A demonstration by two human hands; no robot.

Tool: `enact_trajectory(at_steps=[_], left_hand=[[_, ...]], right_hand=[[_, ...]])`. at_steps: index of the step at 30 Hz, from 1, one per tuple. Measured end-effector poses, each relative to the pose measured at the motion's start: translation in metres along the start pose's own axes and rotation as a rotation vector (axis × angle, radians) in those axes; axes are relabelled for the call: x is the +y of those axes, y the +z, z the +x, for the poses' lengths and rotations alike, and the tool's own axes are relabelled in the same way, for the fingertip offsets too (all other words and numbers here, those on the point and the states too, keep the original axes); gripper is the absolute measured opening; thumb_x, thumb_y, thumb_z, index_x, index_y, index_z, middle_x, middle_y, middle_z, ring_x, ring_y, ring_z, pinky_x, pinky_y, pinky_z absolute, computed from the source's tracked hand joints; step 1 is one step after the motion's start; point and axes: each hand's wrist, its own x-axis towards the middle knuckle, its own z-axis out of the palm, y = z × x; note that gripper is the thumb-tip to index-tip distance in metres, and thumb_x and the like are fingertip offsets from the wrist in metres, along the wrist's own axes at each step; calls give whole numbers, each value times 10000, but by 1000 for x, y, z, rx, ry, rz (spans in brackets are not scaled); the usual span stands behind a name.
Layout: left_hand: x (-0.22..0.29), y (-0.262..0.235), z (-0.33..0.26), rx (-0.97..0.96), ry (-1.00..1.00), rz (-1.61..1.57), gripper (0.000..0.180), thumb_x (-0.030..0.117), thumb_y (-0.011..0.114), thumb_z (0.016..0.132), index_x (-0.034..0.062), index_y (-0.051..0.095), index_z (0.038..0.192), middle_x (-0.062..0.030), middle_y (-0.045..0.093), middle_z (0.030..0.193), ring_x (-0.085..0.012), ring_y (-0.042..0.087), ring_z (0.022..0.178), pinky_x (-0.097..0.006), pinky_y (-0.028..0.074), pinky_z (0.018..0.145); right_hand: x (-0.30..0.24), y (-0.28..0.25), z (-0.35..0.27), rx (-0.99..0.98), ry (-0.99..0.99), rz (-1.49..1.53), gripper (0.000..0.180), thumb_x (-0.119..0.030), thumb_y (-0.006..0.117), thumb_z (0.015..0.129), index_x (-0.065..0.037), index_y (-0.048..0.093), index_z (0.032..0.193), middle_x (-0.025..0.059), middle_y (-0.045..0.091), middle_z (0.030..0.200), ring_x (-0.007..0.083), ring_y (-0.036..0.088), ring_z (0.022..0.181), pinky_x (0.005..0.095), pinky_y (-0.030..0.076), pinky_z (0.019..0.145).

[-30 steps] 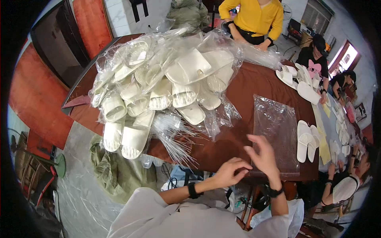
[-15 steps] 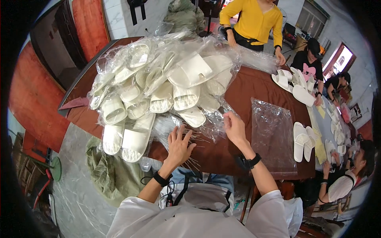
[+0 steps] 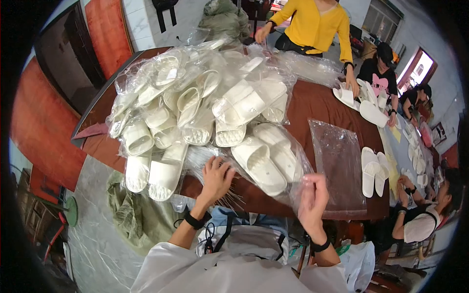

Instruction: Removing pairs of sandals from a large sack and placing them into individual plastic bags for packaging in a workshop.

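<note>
My right hand (image 3: 312, 202) pinches the open end of a clear plastic bag (image 3: 296, 189). Inside that bag lies a pair of cream-white slippers (image 3: 261, 166), soles down and toes pointing away from me, at the near edge of the heap. My left hand (image 3: 217, 180) rests with loosely bent, parted fingers over a bundle of thin pale ties (image 3: 230, 199) at the table's front edge. Beyond both hands rises a large heap of bagged cream slippers (image 3: 188, 105).
A flat clear bag (image 3: 337, 166) lies on the brown-covered table (image 3: 305, 105), right of my hand, with a bare slipper pair (image 3: 373, 173) beside it. Across the table, a person in yellow (image 3: 317, 27) touches loose slippers (image 3: 348, 95). Other people sit along the right side.
My right hand has drawn a bagged slipper pair toward me, out of the heap. My left hand's fingers are more bent. The person in yellow has reached onto the loose slippers.
</note>
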Motion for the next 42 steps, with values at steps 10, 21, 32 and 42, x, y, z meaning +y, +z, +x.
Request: enact_trajectory(at_steps=[10,21,32,42], left_hand=[[50,-39,67,-125,175,-298,139,110,592,815,11,630,904,-177,618,832,-373,574,784,-434,444,718],[38,71,120,-418,233,89,327,301,555,850,-12,593,934,-230,610,901,-382,582,875,-454,463,783],[84,29,156,-189,280,-306,147,176,496,891,38,544,899,-172,614,714,-367,602,695,-441,457,642],[158,-68,227,323,693,13,61,95,549,873,47,550,911,-155,611,750,-357,591,657,-393,459,554]], right_hand=[[12,-13,-110,-117,-224,-3,124,-14,531,783,-26,564,902,125,575,752,251,564,614,304,447,533],[35,-36,-162,-324,-147,-96,314,10,655,640,-73,600,938,110,601,868,195,566,560,280,451,487],[38,-28,-146,-367,-226,-108,309,-34,662,682,-88,609,981,79,608,905,251,625,754,315,512,621],[29,2,-78,-331,-198,-206,546,-21,665,708,22,480,1220,178,553,1096,326,572,955,363,498,784]])
